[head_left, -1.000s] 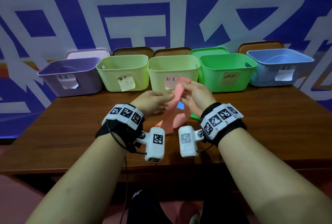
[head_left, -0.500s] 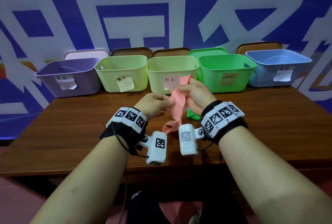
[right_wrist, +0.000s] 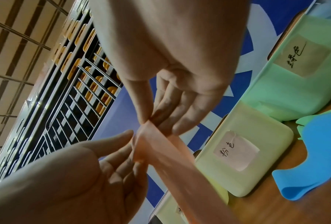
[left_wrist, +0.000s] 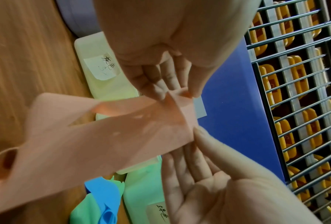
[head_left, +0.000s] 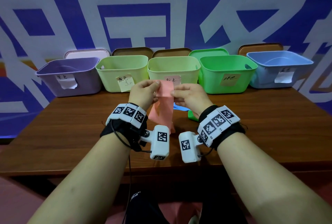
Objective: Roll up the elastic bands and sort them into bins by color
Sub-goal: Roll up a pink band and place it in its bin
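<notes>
A pink elastic band [head_left: 164, 98] hangs flat from both hands above the table, its tail trailing down towards the wrists. My left hand [head_left: 156, 87] pinches the band's top left corner, and my right hand [head_left: 173, 94] pinches its right edge. In the left wrist view the left fingertips [left_wrist: 161, 94] nip the folded end of the pink band [left_wrist: 107, 136], with the right hand [left_wrist: 197, 136] opposite. The right wrist view has the right fingers [right_wrist: 147, 119] nipping the same end of the pink band [right_wrist: 160, 150]. Behind it stands the pale bin with a pink label [head_left: 186, 65].
Along the table's back edge stand a purple bin [head_left: 53, 73], a light green bin [head_left: 107, 73], a green bin [head_left: 212, 78] and a blue bin [head_left: 265, 73], lids behind them. A blue band [head_left: 181, 108] and a green band [head_left: 191, 117] lie loose under my right hand.
Both hands have lifted the pink band's end higher towards the bins and spread it flat between them. Earlier it hung twisted, lower over the table.
</notes>
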A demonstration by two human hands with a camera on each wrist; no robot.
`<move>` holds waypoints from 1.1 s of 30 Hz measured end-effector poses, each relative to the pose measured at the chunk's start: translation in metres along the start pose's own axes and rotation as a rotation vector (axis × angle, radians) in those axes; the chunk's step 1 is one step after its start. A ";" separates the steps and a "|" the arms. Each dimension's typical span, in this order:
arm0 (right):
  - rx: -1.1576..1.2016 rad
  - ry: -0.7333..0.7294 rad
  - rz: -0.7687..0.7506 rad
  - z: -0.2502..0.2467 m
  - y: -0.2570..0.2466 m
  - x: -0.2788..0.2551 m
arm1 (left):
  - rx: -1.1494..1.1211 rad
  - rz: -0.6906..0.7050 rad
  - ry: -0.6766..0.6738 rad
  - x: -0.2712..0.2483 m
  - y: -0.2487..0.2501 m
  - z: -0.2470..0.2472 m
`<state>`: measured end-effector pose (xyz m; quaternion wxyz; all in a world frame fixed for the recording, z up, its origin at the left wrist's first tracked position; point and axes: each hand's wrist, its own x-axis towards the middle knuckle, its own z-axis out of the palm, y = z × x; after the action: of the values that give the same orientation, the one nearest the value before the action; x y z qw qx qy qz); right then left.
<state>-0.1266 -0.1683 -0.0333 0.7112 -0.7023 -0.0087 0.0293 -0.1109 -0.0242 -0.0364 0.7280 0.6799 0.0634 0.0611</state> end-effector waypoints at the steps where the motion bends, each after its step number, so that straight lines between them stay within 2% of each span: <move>1: 0.004 0.022 -0.017 0.001 -0.002 0.000 | -0.003 -0.002 -0.022 -0.002 0.001 0.000; 5: 0.056 0.124 -0.066 0.004 -0.008 0.003 | 0.059 -0.022 -0.165 -0.009 0.006 -0.003; 8: 0.066 0.168 -0.098 0.004 -0.008 0.006 | 0.046 -0.017 -0.122 -0.009 0.009 -0.003; 11: 0.005 0.137 -0.141 0.006 -0.011 0.006 | 0.063 0.073 -0.113 -0.008 0.011 -0.001; 16: -0.189 0.151 -0.205 0.008 -0.018 0.002 | 0.316 0.305 -0.047 -0.014 0.020 0.000; 19: -0.284 0.183 -0.265 0.007 -0.028 -0.002 | 0.353 0.340 -0.031 -0.013 0.024 -0.001; 22: -0.345 0.181 -0.307 0.007 -0.041 -0.005 | 0.345 0.351 -0.018 -0.014 0.033 -0.002; 28: -0.350 0.136 -0.373 0.011 -0.071 -0.012 | 0.210 0.356 -0.090 -0.019 0.066 -0.004; 30: -0.335 0.184 -0.410 0.011 -0.079 -0.012 | 0.134 0.340 -0.124 -0.023 0.075 -0.003; 33: -0.346 0.132 -0.370 0.013 -0.087 -0.013 | 0.089 0.334 -0.125 -0.027 0.082 -0.004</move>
<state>-0.1382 -0.1575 0.0546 0.5727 -0.8004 -0.0953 -0.1491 -0.1380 -0.0194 0.0458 0.6794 0.7151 -0.0931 0.1360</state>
